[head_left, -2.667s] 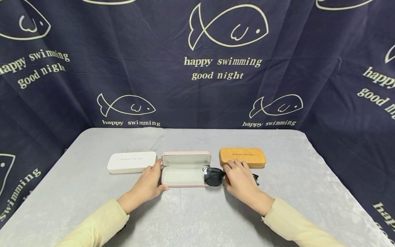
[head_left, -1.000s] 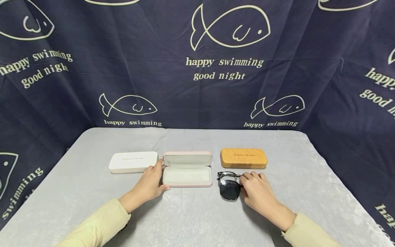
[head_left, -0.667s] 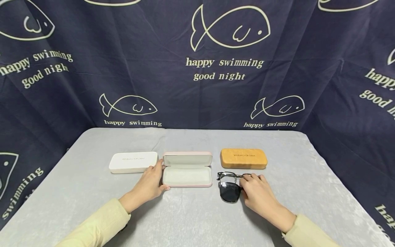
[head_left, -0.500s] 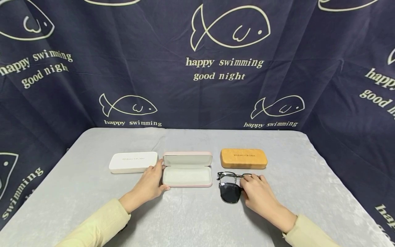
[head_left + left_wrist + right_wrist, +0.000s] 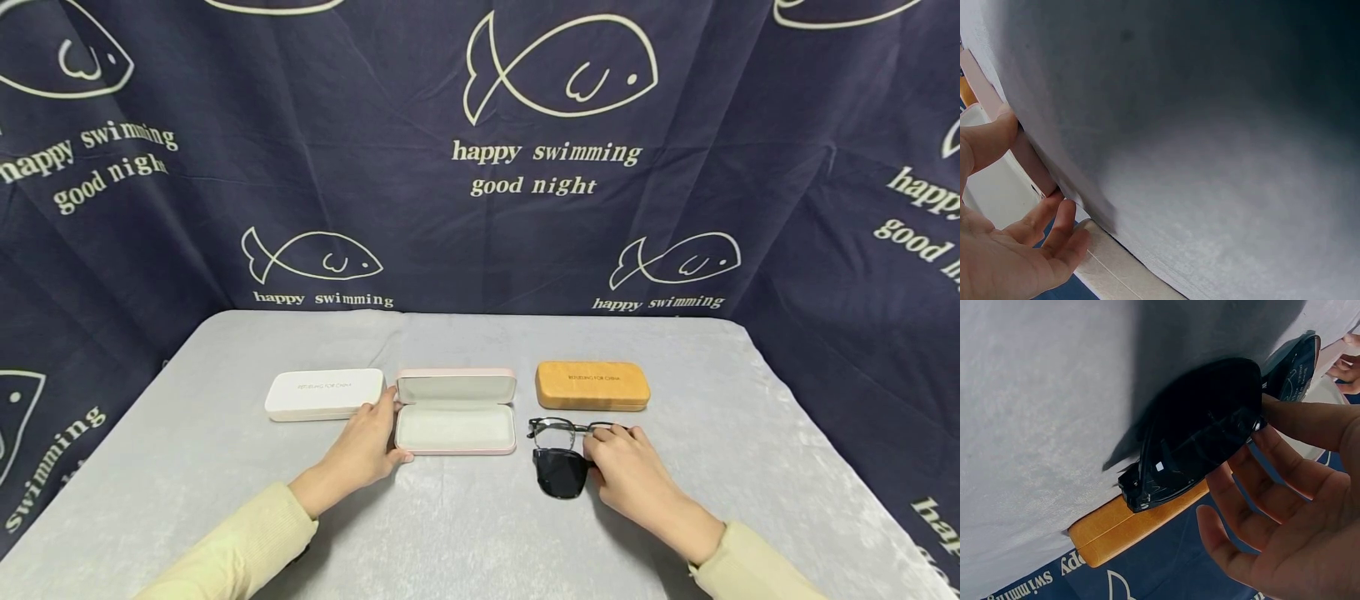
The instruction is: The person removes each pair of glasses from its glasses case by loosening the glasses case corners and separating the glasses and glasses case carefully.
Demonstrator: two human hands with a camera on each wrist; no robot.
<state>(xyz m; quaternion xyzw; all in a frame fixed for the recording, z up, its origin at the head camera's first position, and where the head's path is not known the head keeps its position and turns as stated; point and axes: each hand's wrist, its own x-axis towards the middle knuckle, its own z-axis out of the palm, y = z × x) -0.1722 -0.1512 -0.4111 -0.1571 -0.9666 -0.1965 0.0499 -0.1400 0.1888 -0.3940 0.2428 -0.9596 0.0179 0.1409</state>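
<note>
The dark-lensed, black-framed sunglasses (image 5: 561, 473) sit pinched in your right hand (image 5: 633, 473), now right of the open pink case (image 5: 455, 429) they earlier overlapped; your left hand (image 5: 356, 447) grips that case's left end.

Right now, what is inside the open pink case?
Only pale lining shows inside the pink case, with nothing on it. The left hand covers part of its outer left side; anything beneath the lining is hidden.

Makeshift tabletop booth, navy fish-print drapes (image 5: 420, 225), grey cloth-covered table (image 5: 480, 533)
</note>
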